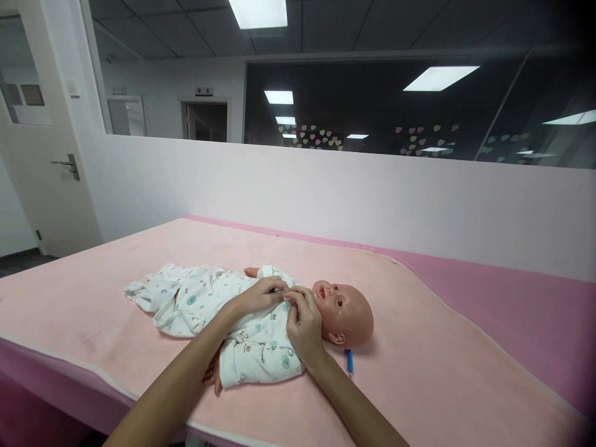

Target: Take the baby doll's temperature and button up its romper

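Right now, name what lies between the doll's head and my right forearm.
In the head view, a small blue object lies between the doll's head and right forearm.

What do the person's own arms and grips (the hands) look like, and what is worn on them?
The left forearm and right forearm are slim and bare where they show: no sleeve, watch or bracelet. The left grip and right grip are ungloved human hands; rings are unclear.

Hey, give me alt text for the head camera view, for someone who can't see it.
A person's left hand and right hand come together over the upper chest of a baby doll in a white patterned outfit, lying on its back on a pink mat. A small blue object lies near its head.
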Tool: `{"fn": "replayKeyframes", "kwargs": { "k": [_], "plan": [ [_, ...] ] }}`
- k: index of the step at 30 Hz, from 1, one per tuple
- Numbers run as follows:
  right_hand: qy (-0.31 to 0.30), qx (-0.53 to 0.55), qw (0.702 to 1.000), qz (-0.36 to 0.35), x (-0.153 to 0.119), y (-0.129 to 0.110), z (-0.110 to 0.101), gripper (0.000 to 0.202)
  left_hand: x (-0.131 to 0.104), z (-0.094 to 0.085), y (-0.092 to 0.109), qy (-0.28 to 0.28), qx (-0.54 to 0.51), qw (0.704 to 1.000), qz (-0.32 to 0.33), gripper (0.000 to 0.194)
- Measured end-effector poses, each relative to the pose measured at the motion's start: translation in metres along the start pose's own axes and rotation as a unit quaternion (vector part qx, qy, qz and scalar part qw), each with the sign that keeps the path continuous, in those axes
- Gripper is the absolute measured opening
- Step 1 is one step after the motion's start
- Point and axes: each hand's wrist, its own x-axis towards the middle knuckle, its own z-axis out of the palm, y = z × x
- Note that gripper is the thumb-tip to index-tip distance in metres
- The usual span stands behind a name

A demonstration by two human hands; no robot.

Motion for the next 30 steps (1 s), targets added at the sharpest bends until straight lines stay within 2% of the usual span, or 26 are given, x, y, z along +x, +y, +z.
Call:
{"fn": "replayKeyframes", "kwargs": {
  "k": [8, 18, 30],
  "plan": [
    [-0.006, -0.002, 1.000, -0.010, 0.0000, -0.0035, -0.0026, 0.030, 0.0008, 0.0010, -0.0023, 0.023, -0.019, 0.999, -0.016, 0.030],
    [0.025, -0.027, 0.999, -0.017, -0.0010, 0.0011, 0.0006, 0.032, -0.0008, 0.0007, -0.0001, 0.009, 0.006, 1.000, -0.008, 0.024],
    [0.014, -0.036, 0.999, 0.003, -0.0017, 0.0015, 0.0019, 0.035, 0.0014, 0.0052, -0.0036, -0.009, 0.093, 0.996, 0.000, 0.029]
  ]
}}
